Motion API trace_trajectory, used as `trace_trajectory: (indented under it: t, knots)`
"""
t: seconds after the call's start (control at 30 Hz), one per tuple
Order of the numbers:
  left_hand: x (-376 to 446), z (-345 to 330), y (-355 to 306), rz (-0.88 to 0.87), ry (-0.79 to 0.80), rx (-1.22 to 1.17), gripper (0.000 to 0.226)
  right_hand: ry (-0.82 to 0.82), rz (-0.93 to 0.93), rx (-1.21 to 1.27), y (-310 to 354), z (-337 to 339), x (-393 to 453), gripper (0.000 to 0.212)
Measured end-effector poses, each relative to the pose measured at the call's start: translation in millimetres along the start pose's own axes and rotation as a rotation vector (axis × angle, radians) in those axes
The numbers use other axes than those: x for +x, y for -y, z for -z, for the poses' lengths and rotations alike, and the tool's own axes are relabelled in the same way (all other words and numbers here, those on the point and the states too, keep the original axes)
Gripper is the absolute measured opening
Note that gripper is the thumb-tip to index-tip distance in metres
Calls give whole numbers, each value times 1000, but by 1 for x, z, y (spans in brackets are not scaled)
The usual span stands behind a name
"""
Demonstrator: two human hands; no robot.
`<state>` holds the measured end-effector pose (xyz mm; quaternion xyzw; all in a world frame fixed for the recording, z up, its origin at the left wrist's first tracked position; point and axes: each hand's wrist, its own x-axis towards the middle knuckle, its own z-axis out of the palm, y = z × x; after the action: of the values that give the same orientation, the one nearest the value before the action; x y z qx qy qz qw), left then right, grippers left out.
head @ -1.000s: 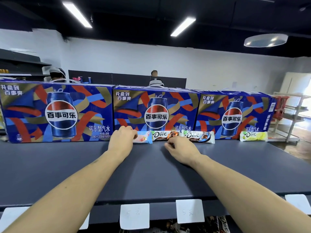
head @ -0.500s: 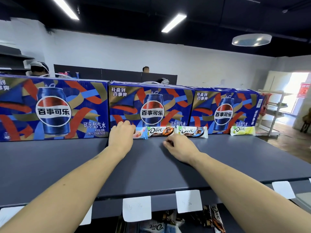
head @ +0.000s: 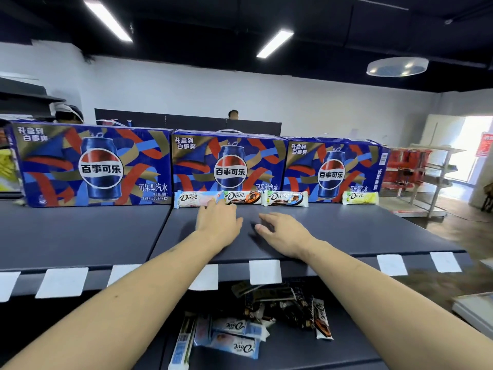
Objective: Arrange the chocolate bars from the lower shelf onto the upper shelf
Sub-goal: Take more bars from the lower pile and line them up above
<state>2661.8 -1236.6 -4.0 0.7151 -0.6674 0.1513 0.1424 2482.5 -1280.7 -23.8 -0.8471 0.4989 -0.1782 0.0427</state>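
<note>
On the dark upper shelf [head: 346, 236], several Dove bars lean against the cola boxes: a pink-and-blue bar [head: 194, 199], a brown bar [head: 244, 197], a blue-tipped bar [head: 285, 198] and a yellow bar [head: 360, 197] further right. My left hand [head: 217, 222] lies on the shelf just in front of the pink-and-blue bar, fingers relaxed, holding nothing. My right hand [head: 282, 232] hovers low over the shelf, fingers spread and empty. Below, the lower shelf [head: 333, 351] carries a loose pile of Dove bars [head: 256, 324].
Three blue cola cartons [head: 93, 166] line the back of the upper shelf. White price tags [head: 265, 271] hang on its front edge. A wire rack [head: 421, 177] stands at the right. People stand behind the cartons.
My left hand has let go of the pink-and-blue bar and drawn back; that bar now lies fully in view. My right hand has pulled back too. The view has tilted down, showing the lower shelf.
</note>
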Motion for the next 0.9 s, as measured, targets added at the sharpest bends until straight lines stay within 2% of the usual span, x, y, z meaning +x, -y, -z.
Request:
trace_trajectory:
  t: [0.2,0.57,0.7,0.9]
  knots:
    - [-51,19,-40,42,87,26,48,10,68,5,-7,16,-63,60]
    - [-181,16,-88,73,-47,50,55,-206,270,153,-35,0,-186,44]
    - [-216,4,-93,97,-28,68,53,-101,235,168,-38,-24,-207,47]
    - [-247,-43,-100,117,151,9,51,131,167,155,-40,-67,-219,57]
